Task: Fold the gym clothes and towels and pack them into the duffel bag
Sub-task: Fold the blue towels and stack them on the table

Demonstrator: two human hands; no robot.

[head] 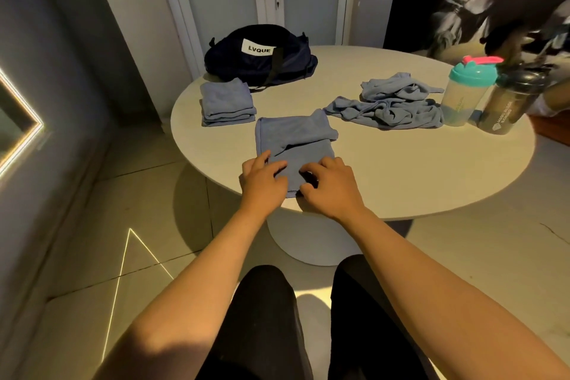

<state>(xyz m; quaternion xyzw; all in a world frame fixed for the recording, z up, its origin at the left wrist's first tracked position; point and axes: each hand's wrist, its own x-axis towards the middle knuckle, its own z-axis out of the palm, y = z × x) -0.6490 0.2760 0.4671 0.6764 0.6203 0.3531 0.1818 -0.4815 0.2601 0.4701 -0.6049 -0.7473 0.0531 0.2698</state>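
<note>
Left hand point(262, 177) presses relaxed fingers on the half-folded blue towel point(293, 139); right hand point(331, 187) pinches its near edge, at the round table point(401, 170) front rim.

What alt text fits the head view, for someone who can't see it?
Left hand and right hand are on the near end of a half-folded blue cloth on a white table. Beyond lie a folded blue stack at left, a crumpled blue pile at right, a navy duffel bag at the back, and a teal-lidded shaker and a dark shaker far right.
</note>
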